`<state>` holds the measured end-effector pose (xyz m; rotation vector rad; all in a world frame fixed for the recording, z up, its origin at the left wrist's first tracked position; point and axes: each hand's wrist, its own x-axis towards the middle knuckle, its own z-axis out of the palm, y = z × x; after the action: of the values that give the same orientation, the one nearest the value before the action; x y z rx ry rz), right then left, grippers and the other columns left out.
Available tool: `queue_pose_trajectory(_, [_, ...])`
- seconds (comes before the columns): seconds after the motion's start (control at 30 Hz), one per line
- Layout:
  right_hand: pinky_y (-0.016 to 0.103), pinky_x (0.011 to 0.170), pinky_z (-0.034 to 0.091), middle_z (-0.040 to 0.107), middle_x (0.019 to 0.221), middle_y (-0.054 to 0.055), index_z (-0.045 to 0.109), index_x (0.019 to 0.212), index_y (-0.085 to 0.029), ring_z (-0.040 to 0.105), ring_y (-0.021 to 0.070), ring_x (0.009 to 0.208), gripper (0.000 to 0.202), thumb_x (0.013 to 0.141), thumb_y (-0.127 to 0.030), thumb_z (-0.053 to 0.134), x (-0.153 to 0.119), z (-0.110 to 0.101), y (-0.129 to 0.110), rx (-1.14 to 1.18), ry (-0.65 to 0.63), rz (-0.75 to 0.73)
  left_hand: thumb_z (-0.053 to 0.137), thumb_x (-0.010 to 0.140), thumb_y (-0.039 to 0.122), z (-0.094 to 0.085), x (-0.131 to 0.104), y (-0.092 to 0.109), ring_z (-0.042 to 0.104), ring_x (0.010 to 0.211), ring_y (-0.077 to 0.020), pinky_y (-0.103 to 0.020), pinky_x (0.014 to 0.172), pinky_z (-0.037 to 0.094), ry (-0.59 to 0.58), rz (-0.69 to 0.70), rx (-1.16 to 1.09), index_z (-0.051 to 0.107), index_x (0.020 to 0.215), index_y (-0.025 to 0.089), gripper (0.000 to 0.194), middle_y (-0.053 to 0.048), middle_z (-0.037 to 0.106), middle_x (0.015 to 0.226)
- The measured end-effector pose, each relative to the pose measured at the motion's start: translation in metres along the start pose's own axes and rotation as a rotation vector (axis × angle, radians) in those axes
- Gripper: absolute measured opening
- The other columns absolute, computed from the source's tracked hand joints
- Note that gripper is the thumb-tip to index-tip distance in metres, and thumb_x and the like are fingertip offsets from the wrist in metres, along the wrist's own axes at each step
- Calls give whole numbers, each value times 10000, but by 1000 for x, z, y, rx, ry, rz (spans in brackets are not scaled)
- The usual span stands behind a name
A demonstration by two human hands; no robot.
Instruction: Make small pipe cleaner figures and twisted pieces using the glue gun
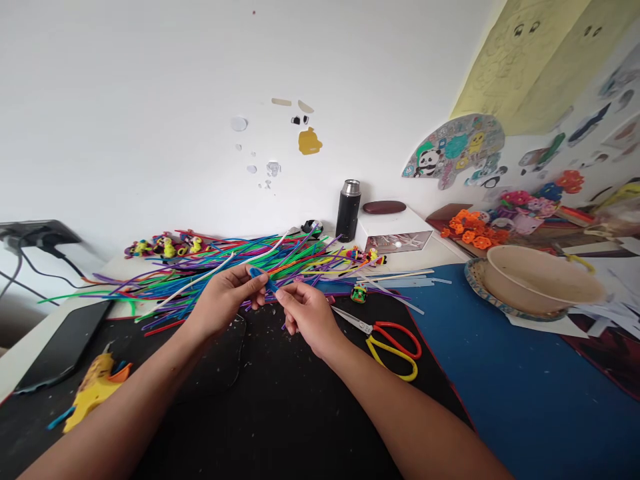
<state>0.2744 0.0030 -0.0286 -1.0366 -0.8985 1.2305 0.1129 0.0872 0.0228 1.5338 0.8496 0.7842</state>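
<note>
Both my hands meet over the black mat, holding a short blue piece (263,279) between them. My left hand (231,293) pinches its upper left end between thumb and fingers. At its lower right end, my right hand (306,312) has its fingertips closed on it. Just behind my hands lies a big heap of coloured fuzzy stems (200,270), green, blue, purple, red and white. Scissors (383,337) with red and yellow handles rest right of my right hand. A small green and orange figure (359,294) sits behind the scissors.
A yellow glue gun (93,393) and a black phone (63,347) lie at the left. Behind stand a black flask (349,212) and a white box (395,230). Orange flowers (473,230) and a beige bowl (543,280) are at the right, beside a blue mat (505,373).
</note>
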Motion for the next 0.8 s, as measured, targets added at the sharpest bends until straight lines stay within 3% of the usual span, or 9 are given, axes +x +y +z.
queue_pose_trajectory(0.3, [246, 478, 371, 579, 627, -60, 691, 896, -210, 502, 106, 441, 183, 950, -383, 666, -4, -3, 2, -336, -68, -100, 817, 733, 610, -23, -4, 29, 649, 576, -182, -288, 578, 535, -245, -126, 418, 644, 703, 203, 443, 4, 669, 617])
queue_pose_trajectory(0.47, [267, 641, 382, 736, 772, -12, 753, 880, -232, 648, 159, 690, 115, 973, -256, 692, -9, -3, -2, -804, -129, -282, 692, 811, 535, -23, -11, 26, 683, 591, -211, -286, 555, 515, -424, -201, 693, 601, 702, 232, 335, 11, 667, 606])
queue_pose_trajectory(0.57, [281, 680, 380, 791, 870, 15, 772, 922, -239, 692, 185, 767, 108, 989, -237, 686, -10, -3, -1, -966, -193, -302, 631, 799, 480, -18, -9, 20, 689, 582, -223, -289, 553, 497, -502, -269, 777, 593, 698, 242, 262, 10, 663, 583])
queue_pose_trajectory(0.67, [280, 657, 368, 790, 860, 18, 775, 935, -243, 686, 184, 737, 107, 992, -270, 688, -10, -4, 0, -987, -185, -272, 617, 791, 500, -19, -4, 14, 703, 632, -233, -295, 589, 509, -506, -290, 757, 629, 729, 242, 266, 4, 674, 615])
queue_pose_trajectory(0.8, [264, 598, 384, 705, 700, -19, 750, 949, -234, 633, 151, 590, 130, 988, -334, 677, -7, -5, 1, -821, -136, -188, 635, 823, 576, -22, 0, 12, 703, 769, -231, -294, 676, 524, -388, -97, 753, 692, 788, 227, 355, -13, 707, 774])
